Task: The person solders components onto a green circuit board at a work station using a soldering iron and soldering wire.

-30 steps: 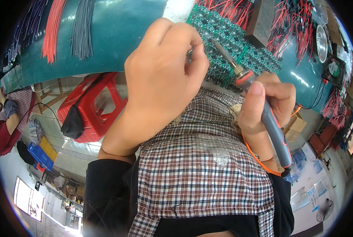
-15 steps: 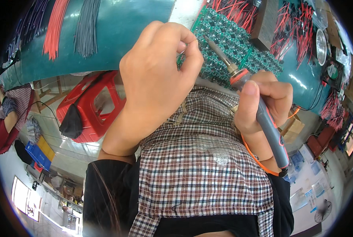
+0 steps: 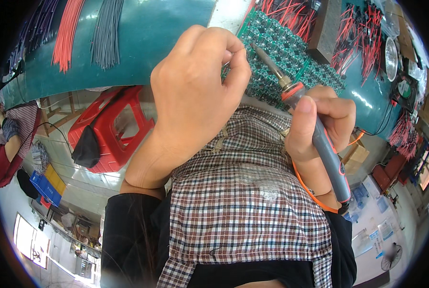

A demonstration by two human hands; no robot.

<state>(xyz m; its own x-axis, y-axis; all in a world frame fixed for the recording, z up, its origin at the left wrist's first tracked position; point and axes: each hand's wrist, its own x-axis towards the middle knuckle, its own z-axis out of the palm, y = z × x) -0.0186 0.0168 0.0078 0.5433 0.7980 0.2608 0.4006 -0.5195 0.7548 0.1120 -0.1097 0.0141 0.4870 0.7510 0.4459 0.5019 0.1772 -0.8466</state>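
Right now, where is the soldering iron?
In the head view, the soldering iron is right of centre, gripped in the right hand; its metal tip points up-left over the green circuit boards, near the left hand.

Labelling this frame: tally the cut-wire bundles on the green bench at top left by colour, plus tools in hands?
Red wire bundle: 1
Grey wire bundle: 1
Purple wire bundle: 1
Soldering iron, held in the right hand: 1
Total: 4
The left hand is closed in a pinch above the green circuit boards.

Bright, even daylight, soft shadows; sharp centre, strong fisheye bending toward dark rim.
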